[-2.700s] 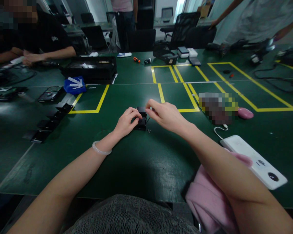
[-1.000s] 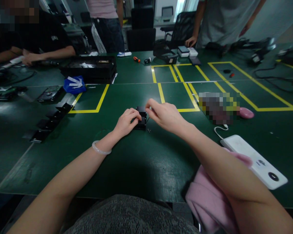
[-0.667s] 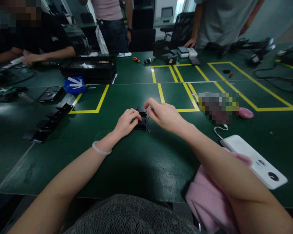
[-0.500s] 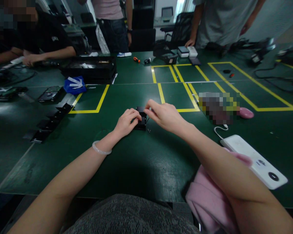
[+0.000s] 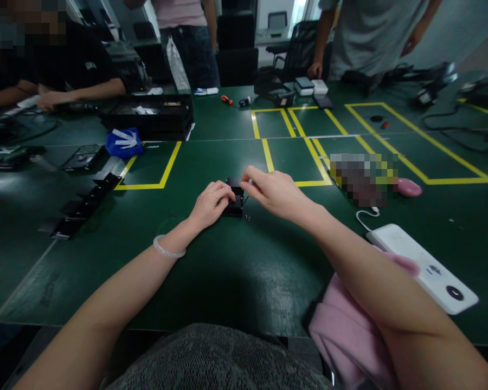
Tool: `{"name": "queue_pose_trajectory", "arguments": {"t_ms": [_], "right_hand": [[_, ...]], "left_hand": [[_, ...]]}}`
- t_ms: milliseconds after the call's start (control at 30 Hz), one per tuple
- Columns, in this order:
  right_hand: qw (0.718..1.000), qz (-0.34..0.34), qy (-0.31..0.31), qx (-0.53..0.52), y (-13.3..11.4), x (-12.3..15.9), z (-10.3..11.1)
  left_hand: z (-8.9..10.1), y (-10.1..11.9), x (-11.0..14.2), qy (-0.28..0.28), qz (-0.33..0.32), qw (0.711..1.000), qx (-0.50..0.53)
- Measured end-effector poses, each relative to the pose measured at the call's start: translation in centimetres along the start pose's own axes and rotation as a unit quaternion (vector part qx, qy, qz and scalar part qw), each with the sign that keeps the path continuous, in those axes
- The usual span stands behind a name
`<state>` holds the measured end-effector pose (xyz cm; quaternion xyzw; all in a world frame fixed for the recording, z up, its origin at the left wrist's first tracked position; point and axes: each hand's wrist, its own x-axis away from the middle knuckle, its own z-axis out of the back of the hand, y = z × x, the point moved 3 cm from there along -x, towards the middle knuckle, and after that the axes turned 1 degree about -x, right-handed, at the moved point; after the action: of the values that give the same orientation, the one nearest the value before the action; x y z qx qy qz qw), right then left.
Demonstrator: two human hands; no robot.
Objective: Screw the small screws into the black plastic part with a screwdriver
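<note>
My left hand [image 5: 212, 205] reaches over a small black boxy part [image 5: 235, 207] on the green table, its fingers curled on the part's left side. A dark flap-like piece stands up at the back of that part. My right hand [image 5: 270, 190] hovers at the part's right edge with thumb and index finger pinched together. A thin dark sliver shows beneath those fingertips, too small to name. Tiny screws [image 5: 248, 218] lie on the table just right of the part.
Left stands a row of similar black parts [image 5: 87, 205], with a hard drive [image 5: 82, 156], a blue bag [image 5: 124, 142] and a black bin [image 5: 150, 116] behind. A white power bank [image 5: 423, 268] and pink cloth [image 5: 345, 330] are by my right arm. Other people are across the table.
Both hands keep nearly the same pose at the black part. Across the table, the standing person in pink has shifted slightly. The view has moved a little.
</note>
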<state>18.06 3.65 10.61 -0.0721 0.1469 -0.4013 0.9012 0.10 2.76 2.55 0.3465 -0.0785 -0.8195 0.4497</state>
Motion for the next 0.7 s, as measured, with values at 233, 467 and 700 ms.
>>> {"name": "queue_pose_trajectory", "arguments": {"t_ms": [233,467,700], "right_hand": [[1.0,-0.005,-0.004,-0.001,-0.13,0.12,-0.01],[1.0,-0.007,-0.002,0.022,-0.09,0.06,-0.11],[1.0,0.004,0.004,0.013,-0.17,0.17,0.09]], "left_hand": [[0.0,0.14,-0.13,-0.016,0.013,1.0,-0.004],[-0.01,0.1,-0.03,0.001,-0.002,1.0,0.001],[0.02,0.13,-0.08,-0.012,0.012,1.0,-0.007]]}}
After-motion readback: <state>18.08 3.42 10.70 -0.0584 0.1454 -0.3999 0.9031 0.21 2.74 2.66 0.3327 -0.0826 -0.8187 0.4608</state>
